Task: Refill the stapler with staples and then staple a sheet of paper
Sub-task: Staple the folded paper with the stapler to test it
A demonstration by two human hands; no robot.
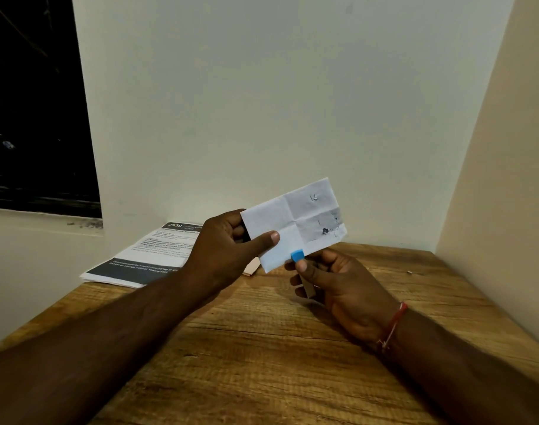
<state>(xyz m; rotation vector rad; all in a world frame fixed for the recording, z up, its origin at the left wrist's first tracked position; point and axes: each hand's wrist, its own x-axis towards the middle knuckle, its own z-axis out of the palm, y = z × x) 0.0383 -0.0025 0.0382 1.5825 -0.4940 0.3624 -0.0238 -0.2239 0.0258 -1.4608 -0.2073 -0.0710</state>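
Observation:
A folded white sheet of paper (296,223) is held up above the wooden table (262,348), with crease lines and a few staples near its right end. My left hand (228,243) pinches its left end, thumb on the front. My right hand (338,286) grips a small stapler whose blue tip (297,256) sits on the paper's lower edge; most of the stapler is hidden in my palm, with a pale part showing below the fingers.
Printed leaflets (145,256) lie at the table's back left against the wall. A tiny metal piece (410,273) rests on the wood at the right. Walls close the table at back and right; a dark window (32,102) is at upper left.

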